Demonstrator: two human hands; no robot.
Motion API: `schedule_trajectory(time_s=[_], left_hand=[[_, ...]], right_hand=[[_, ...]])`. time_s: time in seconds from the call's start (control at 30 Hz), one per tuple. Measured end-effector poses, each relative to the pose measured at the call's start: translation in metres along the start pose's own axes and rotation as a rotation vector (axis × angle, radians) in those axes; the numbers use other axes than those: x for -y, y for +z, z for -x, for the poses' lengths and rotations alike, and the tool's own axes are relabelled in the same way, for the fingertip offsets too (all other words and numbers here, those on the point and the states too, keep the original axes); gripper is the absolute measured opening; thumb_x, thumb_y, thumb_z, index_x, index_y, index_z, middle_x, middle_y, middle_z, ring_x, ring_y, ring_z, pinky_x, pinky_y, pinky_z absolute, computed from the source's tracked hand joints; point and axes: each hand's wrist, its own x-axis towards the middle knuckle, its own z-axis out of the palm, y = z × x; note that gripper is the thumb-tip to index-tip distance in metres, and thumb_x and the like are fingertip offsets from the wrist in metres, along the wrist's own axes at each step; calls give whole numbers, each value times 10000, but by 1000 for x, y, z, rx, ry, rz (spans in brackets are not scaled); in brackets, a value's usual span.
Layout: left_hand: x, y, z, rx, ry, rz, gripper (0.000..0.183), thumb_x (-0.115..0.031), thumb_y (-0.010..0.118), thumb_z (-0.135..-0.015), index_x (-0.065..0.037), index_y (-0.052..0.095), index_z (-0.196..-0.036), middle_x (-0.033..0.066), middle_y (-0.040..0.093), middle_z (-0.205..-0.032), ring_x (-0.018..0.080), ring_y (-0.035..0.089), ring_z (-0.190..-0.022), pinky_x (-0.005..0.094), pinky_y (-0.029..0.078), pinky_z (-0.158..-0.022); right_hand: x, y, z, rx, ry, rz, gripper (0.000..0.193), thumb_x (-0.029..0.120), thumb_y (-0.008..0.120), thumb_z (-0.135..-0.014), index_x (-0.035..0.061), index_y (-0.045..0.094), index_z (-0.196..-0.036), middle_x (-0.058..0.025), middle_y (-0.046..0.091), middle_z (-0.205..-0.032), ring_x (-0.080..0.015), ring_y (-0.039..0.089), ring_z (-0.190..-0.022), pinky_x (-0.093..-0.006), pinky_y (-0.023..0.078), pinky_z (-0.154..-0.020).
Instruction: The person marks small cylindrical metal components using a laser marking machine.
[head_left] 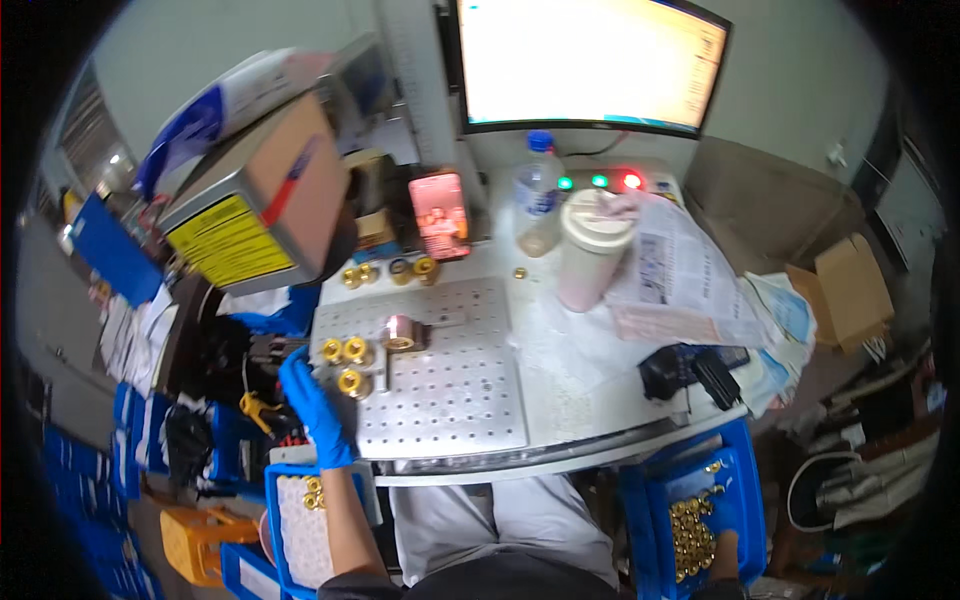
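My left hand (316, 408), in a blue glove, is at the left edge of a perforated metal plate (450, 410). Its fingers stretch out, and I see nothing held in them. Beside it on the plate stand several round brass fittings (353, 383). A copper-coloured cylinder (400, 334) sits on the plate beyond them, against a small metal fixture. Low on the right, my right hand (727, 548) reaches into a blue bin (752, 480) that holds many brass fittings (692, 530). Its fingers are too blurred and covered to make out.
More brass pieces (425, 270) line the plate's far edge, near a lit phone (440, 215). A plastic bottle (538, 205), pale cup (592, 255), papers (680, 270) and black device (690, 372) occupy the right side. A box (265, 190) overhangs the left; a blue tray (275, 530) is below.
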Motion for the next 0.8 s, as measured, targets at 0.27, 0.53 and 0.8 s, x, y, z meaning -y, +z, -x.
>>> schedule_trajectory(time_s=[0.27,0.53,0.8], left_hand=[[-15,-9,-1,-4,-84,70,265,-209,393,-992,-45,543,-1135,90,552,-1103,195,500,-999,323,384,-915],[-25,-4,-1,10,-119,95,268,-217,382,-998,-50,539,-1136,83,548,-1116,194,493,-1015,327,376,-926],[-29,-6,-4,28,-96,54,245,-168,396,-980,-35,539,-1128,91,552,-1085,198,502,-1004,333,393,-907]], right_hand=[[24,10,-41,-36,233,-332,550,73,811,-542,60,601,-1051,-158,614,-1046,-338,591,-942,-415,504,-788],[138,-52,25,-160,3,-78,340,38,707,-638,13,649,-972,-112,671,-938,-157,618,-835,-308,503,-742],[448,-106,93,314,-94,-115,303,55,743,-611,1,686,-903,-125,688,-908,-183,650,-828,-306,512,-741]])
